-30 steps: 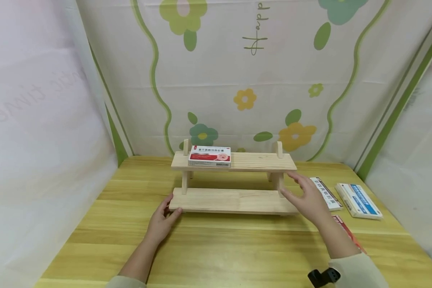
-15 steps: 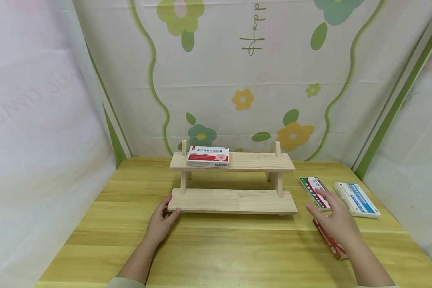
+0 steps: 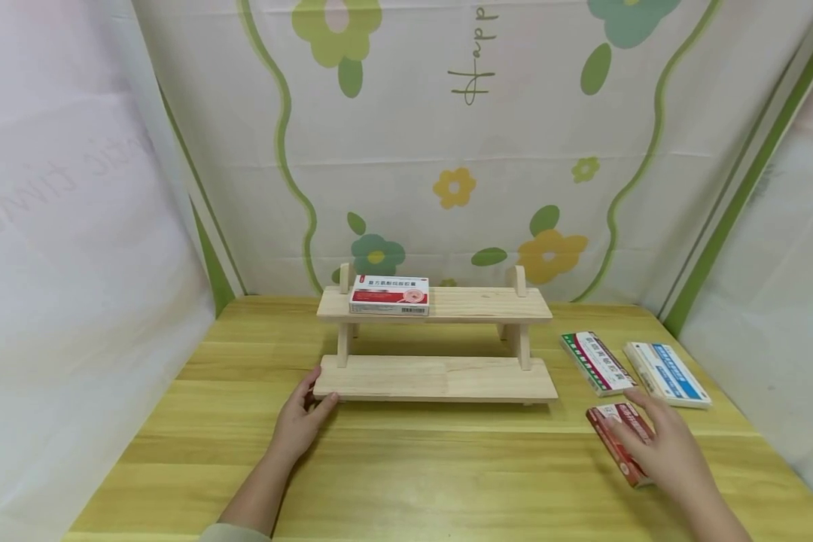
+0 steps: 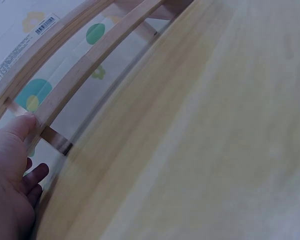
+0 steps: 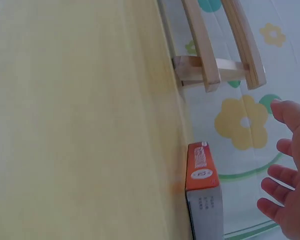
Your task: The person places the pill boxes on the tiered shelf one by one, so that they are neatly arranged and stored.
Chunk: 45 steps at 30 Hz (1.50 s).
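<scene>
A two-tier wooden shelf (image 3: 433, 378) stands on the table. My left hand (image 3: 296, 429) holds the left end of its lower board; in the left wrist view, the thumb of that hand (image 4: 10, 185) presses on the board's edge. A white-and-red box (image 3: 389, 295) lies on the upper board, towards the left. At the right, my right hand (image 3: 674, 452) hovers over a red box (image 3: 606, 436), partly covering it, fingers apart and nothing held. The right wrist view shows the hand (image 5: 295, 175) beside the red box (image 5: 202, 170); no contact is visible there.
Behind the red box lie a green, white and maroon box (image 3: 598, 363) and a white-and-blue box (image 3: 669, 374), side by side on the wooden table (image 3: 447, 482). A flower-patterned cloth (image 3: 406, 150) hangs behind and at both sides.
My right hand has left the shelf's right end and moved right and towards the front, over the red box. My left hand has stayed at the shelf's left end.
</scene>
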Each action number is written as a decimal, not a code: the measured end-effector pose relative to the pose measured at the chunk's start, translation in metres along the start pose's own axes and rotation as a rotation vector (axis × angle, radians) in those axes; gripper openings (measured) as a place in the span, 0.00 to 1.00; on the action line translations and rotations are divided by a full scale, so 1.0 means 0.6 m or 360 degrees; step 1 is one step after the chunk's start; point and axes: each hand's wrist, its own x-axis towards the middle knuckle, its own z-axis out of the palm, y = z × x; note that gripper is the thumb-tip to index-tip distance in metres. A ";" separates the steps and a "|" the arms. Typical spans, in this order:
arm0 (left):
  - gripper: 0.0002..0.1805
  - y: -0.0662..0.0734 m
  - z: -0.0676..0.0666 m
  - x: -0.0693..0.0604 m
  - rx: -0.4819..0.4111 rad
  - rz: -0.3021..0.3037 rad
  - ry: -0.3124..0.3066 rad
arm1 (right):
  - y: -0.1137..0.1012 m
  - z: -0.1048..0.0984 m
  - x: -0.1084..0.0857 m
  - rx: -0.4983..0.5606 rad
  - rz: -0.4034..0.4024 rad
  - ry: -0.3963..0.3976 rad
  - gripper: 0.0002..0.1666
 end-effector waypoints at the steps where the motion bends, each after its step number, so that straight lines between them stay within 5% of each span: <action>1: 0.39 0.000 0.000 0.000 0.0001 0.0003 0.0002 | 0.004 0.001 -0.003 -0.0004 0.0004 0.0008 0.39; 27: 0.38 0.005 -0.005 -0.005 0.0005 0.0014 -0.0002 | 0.078 0.019 -0.032 -0.0295 0.0346 -0.0404 0.58; 45: 0.39 0.006 -0.002 -0.003 -0.0001 0.0020 -0.0021 | 0.075 0.012 -0.032 -0.0313 0.0431 -0.0444 0.60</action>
